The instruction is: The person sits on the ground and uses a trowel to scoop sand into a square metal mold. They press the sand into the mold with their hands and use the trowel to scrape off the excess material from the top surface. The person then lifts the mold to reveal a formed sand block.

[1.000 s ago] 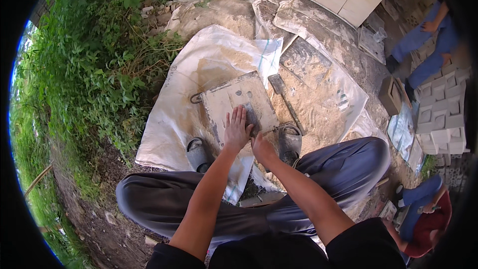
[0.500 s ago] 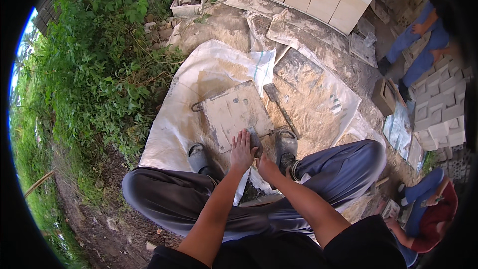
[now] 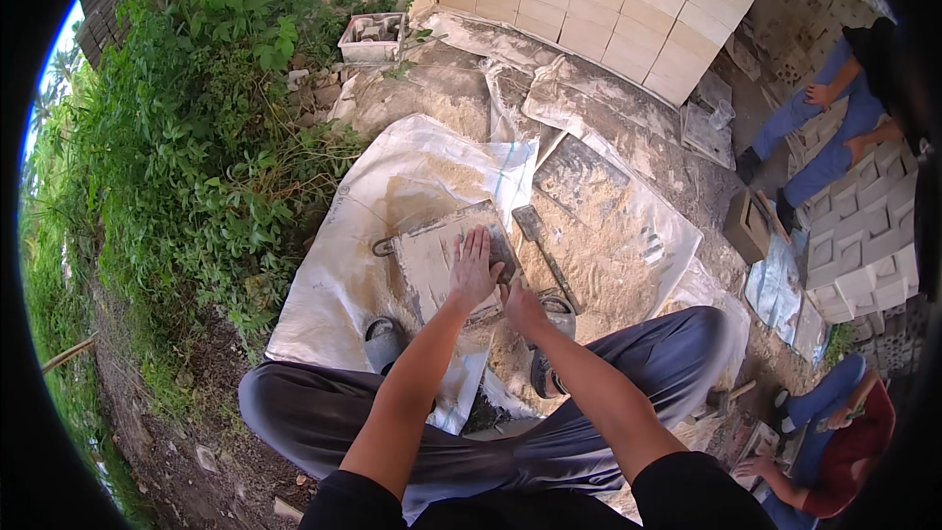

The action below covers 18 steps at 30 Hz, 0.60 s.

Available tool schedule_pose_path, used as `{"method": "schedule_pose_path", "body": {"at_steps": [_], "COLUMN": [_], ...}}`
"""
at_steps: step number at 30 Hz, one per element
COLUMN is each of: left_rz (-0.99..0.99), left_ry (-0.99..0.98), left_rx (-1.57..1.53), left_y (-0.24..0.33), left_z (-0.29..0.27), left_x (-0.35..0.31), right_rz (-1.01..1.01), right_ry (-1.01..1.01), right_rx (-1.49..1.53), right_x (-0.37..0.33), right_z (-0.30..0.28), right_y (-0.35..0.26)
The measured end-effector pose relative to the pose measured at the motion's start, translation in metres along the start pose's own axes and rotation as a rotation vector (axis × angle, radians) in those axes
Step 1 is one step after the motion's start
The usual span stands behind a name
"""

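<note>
A pale, square slab-like mould (image 3: 422,260) with a wire loop on its left side lies on the white sheet between my feet. My left hand (image 3: 474,273) rests flat near its right part, fingers stretched out, beside and perhaps partly on a grey trowel-like tool (image 3: 503,257). My right hand (image 3: 522,310) is closed around the near end of that tool. Its blade lies against the mould's surface, and my hands hide part of it. Just right of the mould, a long dark paddle-shaped bar (image 3: 549,257) lies on the sandy powder.
Sandy powder covers much of the white sheet (image 3: 319,285). A dark board (image 3: 584,175) lies at its far right. Plants (image 3: 216,128) crowd the left; pale blocks (image 3: 628,15) stand beyond. Two people sit at right near stacked blocks (image 3: 863,226). A white crate (image 3: 373,51) stands at the back.
Both hands have slid farther over the mould, away from me, with the trowel-like tool. The whole view has shifted, so the mould and sheet appear lower.
</note>
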<state>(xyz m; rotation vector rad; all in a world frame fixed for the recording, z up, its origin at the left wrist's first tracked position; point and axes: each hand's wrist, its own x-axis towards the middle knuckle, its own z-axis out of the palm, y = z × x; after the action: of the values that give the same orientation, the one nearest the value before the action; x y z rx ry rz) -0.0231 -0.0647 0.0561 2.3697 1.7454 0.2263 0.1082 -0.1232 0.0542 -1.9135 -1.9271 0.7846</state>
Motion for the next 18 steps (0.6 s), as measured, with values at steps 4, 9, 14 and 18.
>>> {"method": "schedule_pose_path", "body": {"at_steps": [4,9,14,18], "left_rz": [-0.045,-0.052,-0.086,-0.043], "left_ry": [-0.078,-0.081,-0.121,-0.094], "left_rx": [0.030,0.090,0.059,0.050], "left_y": [-0.032,-0.035,-0.002,0.011], "left_z": [0.018,0.030,0.030,0.034], "left_x": [0.051,0.052,0.018,-0.009], "right_rz": [-0.001,0.075,0.174,0.189], "right_ry": [-0.042,-0.213,-0.294,-0.250], "right_rx": [-0.020,-0.117,-0.076,-0.054], "right_x": [0.058,0.070,0.033,-0.006], "right_z": [0.010,0.017,0.002,0.008], "right_y": [-0.011,-0.003,0.006,0.011]}}
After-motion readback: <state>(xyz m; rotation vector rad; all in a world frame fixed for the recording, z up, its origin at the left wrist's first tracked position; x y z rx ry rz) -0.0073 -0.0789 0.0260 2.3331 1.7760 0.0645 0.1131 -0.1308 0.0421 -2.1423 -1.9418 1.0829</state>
